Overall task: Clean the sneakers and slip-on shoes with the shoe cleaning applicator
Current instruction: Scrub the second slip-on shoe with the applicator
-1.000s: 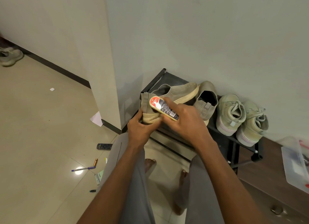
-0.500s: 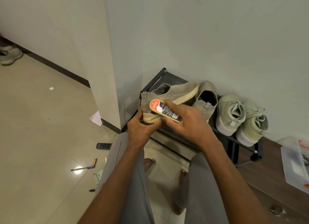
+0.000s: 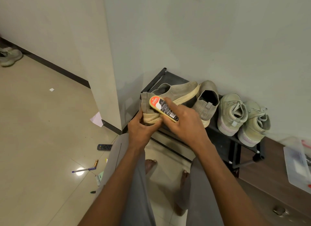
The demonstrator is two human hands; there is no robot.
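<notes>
Beige knit fabric covers the slip-on shoe (image 3: 175, 92) that the person holds up in front of the black shoe rack (image 3: 223, 141). There is only the head view. In it the left hand (image 3: 140, 130) grips the heel end of this shoe from below, fingers curled around the sole. The right hand (image 3: 185, 123) holds the shoe cleaning applicator (image 3: 163, 107), an oval yellow-edged piece with a red and black label, and presses it against the heel side of the shoe, with the index finger stretched along its top. The sponge face is hidden, so I cannot tell how well it touches the fabric.

On the rack, just beside the held shoe, stands the second slip-on (image 3: 206, 102), heel toward the camera. Further right on the same rack stands the pair of sneakers (image 3: 242, 118), touching each other. On the floor left of the rack lie a remote control (image 3: 104, 147) and a pen (image 3: 83, 170).

The step in hand seems to be rubbing the heel area of the first slip-on. The other three shoes look not yet treated.

The risk is that the shoe is held only at its heel, so a strong push from the applicator may twist it out of the left hand. Its toe is near the second slip-on and could knock that one off the rack.
</notes>
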